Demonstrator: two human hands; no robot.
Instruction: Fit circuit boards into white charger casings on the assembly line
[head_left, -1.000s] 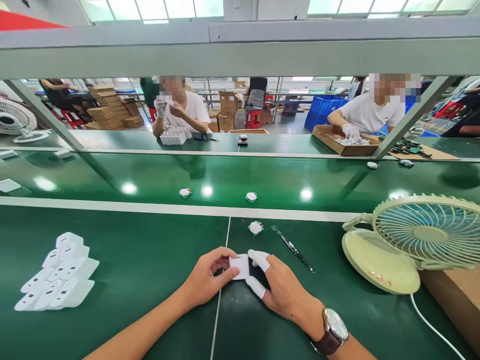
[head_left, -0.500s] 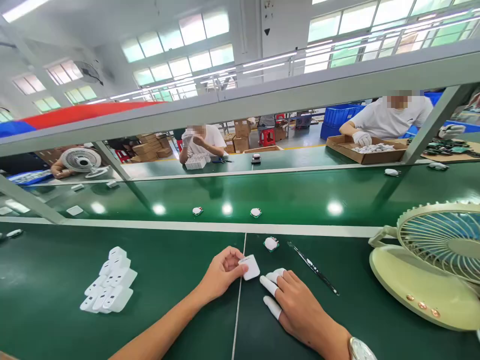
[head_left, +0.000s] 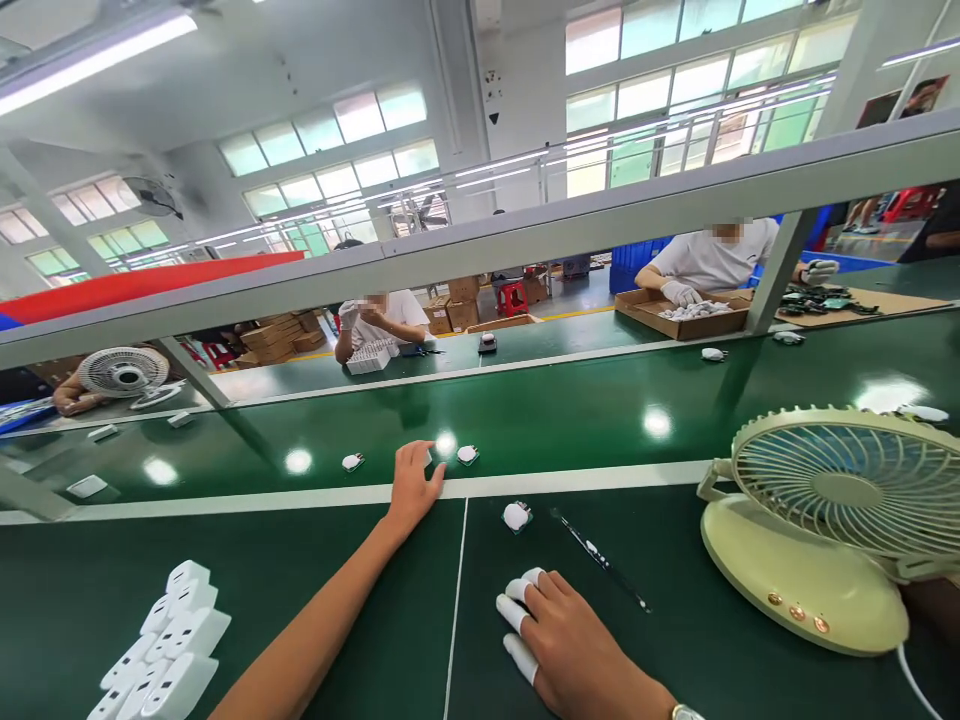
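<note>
Relocation: left hand [head_left: 414, 490], half a second ago above the bench [head_left: 300, 560] gripping a white square piece, now beyond the white divider [head_left: 585, 480] over the green strip [head_left: 547, 430]; fingers curled, a white edge beside them [head_left: 429, 458], presumably that piece; held or released, cannot tell. Right hand [head_left: 566, 640]: fingers loosely spread, holding nothing. Implication, as judged: handling of this piece at the bench has ended.
</note>
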